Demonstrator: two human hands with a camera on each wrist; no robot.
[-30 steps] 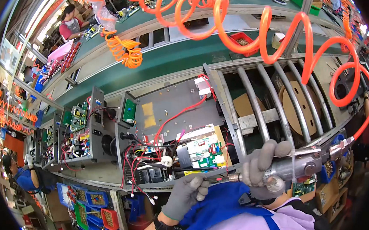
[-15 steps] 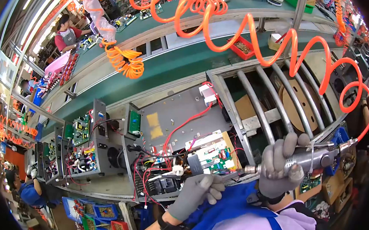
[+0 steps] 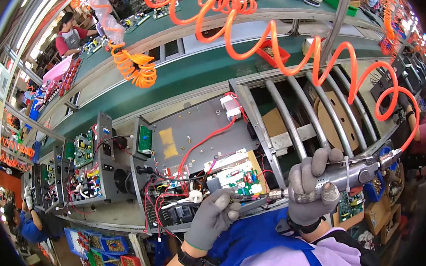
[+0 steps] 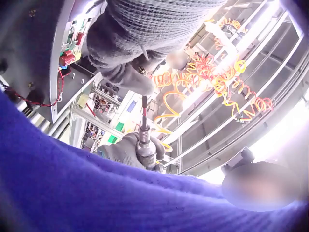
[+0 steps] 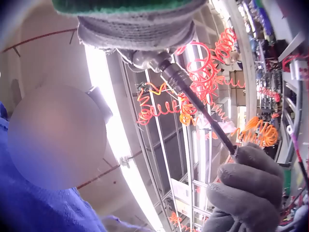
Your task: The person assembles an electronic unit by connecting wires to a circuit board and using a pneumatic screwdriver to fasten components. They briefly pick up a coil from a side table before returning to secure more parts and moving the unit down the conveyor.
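A grey-gloved right hand [image 3: 313, 189] grips a metal air screwdriver [image 3: 360, 177], its long bit [image 3: 252, 198] pointing left. At the bit's far end, the gloved left hand [image 3: 212, 217] pinches the tip between curled fingers; whether a screw is there too is hidden. In the right wrist view the left hand [image 5: 248, 191] closes round the end of the bit [image 5: 212, 123]. The left wrist view has the left hand [image 4: 140, 43] above the bit [image 4: 144, 113] and the right hand [image 4: 126, 152] round the driver. Behind both hands lies an open grey chassis [image 3: 201, 117] with a circuit board [image 3: 239, 177] and loose red wires.
An orange coiled hose [image 3: 349, 51] runs to the driver. Metal rollers [image 3: 293, 121] are right of the chassis, and more chassis [image 3: 113, 175] stand left. Parts bins [image 3: 116, 245] sit lower left. A green conveyor [image 3: 177, 81] runs behind. Other people [image 3: 69, 36] are at the left.
The driver has swung left and down from its raised position half a second ago, and its bit now meets the left hand. The left hand's fingers have closed on the tip.
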